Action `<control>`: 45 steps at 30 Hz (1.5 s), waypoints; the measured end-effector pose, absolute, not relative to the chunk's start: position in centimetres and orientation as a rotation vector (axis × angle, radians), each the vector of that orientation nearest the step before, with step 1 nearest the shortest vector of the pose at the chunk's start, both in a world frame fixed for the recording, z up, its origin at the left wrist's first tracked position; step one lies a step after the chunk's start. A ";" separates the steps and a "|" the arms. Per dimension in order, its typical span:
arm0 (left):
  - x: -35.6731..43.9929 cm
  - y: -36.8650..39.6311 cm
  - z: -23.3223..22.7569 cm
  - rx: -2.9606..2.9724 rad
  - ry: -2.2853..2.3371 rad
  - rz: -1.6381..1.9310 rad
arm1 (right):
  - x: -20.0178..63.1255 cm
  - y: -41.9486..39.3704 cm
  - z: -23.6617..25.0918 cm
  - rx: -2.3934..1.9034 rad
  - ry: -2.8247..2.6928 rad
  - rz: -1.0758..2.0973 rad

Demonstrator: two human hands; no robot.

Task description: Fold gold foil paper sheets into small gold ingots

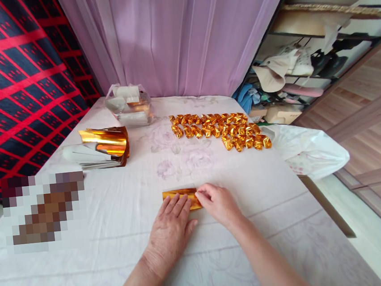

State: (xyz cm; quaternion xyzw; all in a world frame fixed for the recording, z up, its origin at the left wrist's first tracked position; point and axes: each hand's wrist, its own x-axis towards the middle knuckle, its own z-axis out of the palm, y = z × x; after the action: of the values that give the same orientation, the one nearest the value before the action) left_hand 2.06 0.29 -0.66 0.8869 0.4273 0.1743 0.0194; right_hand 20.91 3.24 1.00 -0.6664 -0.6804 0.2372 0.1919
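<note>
Lilac curtain (180, 31) behind white-clothed table (120, 257), wooden floor (376, 116) at right.

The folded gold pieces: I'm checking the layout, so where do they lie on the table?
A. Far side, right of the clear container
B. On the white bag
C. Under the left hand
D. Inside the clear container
A: the folded gold pieces lie in rows on the cloth, right of the clear container.
</note>
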 end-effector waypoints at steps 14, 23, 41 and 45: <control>2.0 0.2 -0.9 2.738 1.362 0.528 | 21.1 2.8 -0.3 -1.576 -2.181 0.193; 1.9 0.4 -0.9 2.723 1.339 0.504 | 21.1 3.0 -0.4 -1.603 -2.202 0.183; 2.2 0.4 -1.1 2.667 1.369 0.544 | 21.2 3.0 -0.3 -1.595 -2.215 0.192; 2.3 0.4 -1.1 2.674 1.386 0.552 | 21.2 3.0 -0.4 -1.608 -2.226 0.185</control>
State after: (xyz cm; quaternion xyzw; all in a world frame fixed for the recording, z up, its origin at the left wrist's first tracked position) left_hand 2.27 0.39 -1.06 0.8727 0.4521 0.1800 0.0398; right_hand 21.15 2.97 -0.35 -0.5732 -0.7935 0.0658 0.1936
